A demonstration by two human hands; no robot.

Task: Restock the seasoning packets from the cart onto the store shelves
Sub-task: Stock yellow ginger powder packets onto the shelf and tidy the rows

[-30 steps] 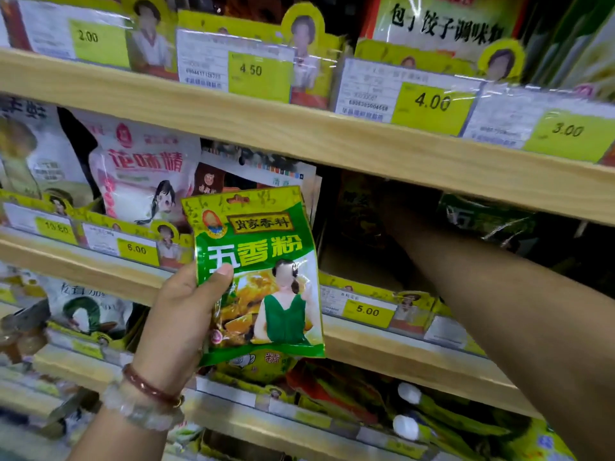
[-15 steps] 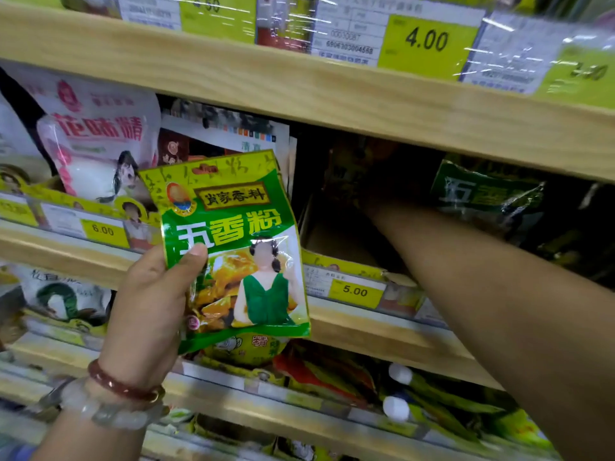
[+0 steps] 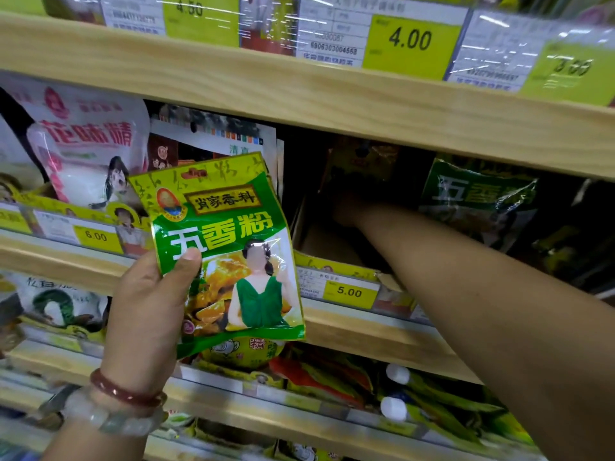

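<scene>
Your left hand (image 3: 146,307) holds a seasoning packet (image 3: 219,254) upright in front of the middle shelf (image 3: 366,327), thumb across its front. Behind it and to its left stand other bags (image 3: 86,151) on that shelf, behind the 6.00 price tag (image 3: 96,236). Your right arm (image 3: 466,294) reaches from the lower right over the 5.00 tag (image 3: 349,291) into a cardboard box (image 3: 319,241) on the same shelf, the right hand (image 3: 349,211) deep inside. More packets (image 3: 479,197) sit just right of that hand. The upper shelf (image 3: 299,94) above carries the 4.00 tag (image 3: 411,39).

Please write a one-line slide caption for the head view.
Left hand holds a green packet while the right arm reaches into the dim shelf bay.
</scene>
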